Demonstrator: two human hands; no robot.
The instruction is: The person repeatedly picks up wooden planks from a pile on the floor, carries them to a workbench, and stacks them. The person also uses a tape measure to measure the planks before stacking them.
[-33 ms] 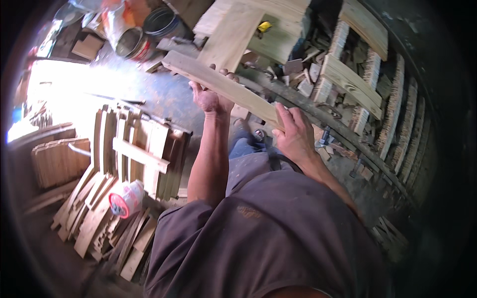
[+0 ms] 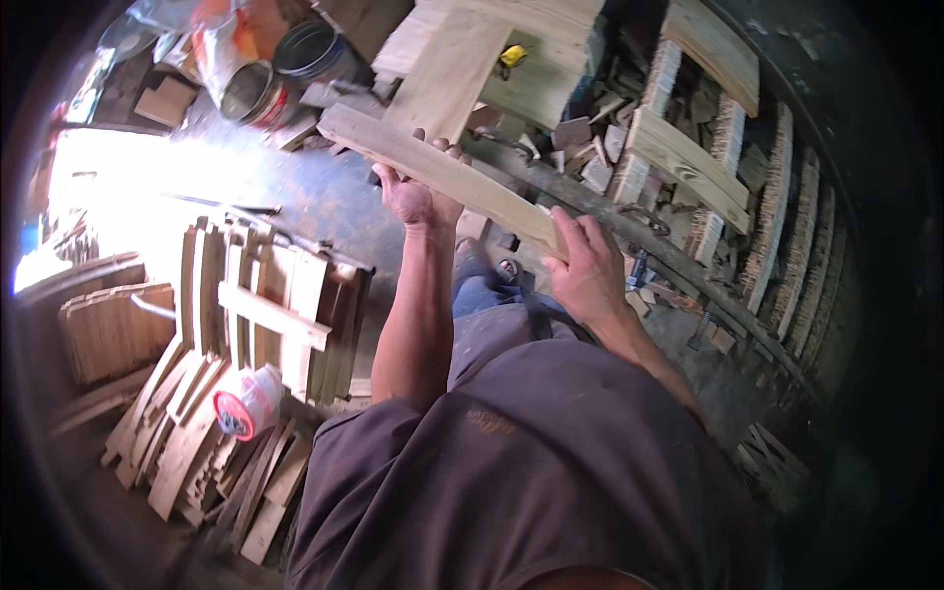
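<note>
A pale wooden board (image 2: 442,175) hangs in front of my body, slanting from upper left down to the right. My left hand (image 2: 413,197) cups it from below, thumb on the near side and fingertips showing past the far edge. At the right end, my right hand (image 2: 587,261) grips the board, its fingers closed over the end. Beyond the board lies a wide plank (image 2: 447,74) on other broad planks. A yellow tape measure (image 2: 512,55) rests on that stack.
Left of me stand stacked wooden slats (image 2: 270,275), with a white and pink tub (image 2: 248,401) on the slats below. Metal buckets (image 2: 254,93) sit at the far left. A long rail (image 2: 678,258) runs along the right, beside wood offcuts (image 2: 595,172) and a knotted board (image 2: 688,167).
The surroundings have shifted slightly left in the view. My right hand sits a little farther right and lower in the picture; both hands keep their hold on the board.
</note>
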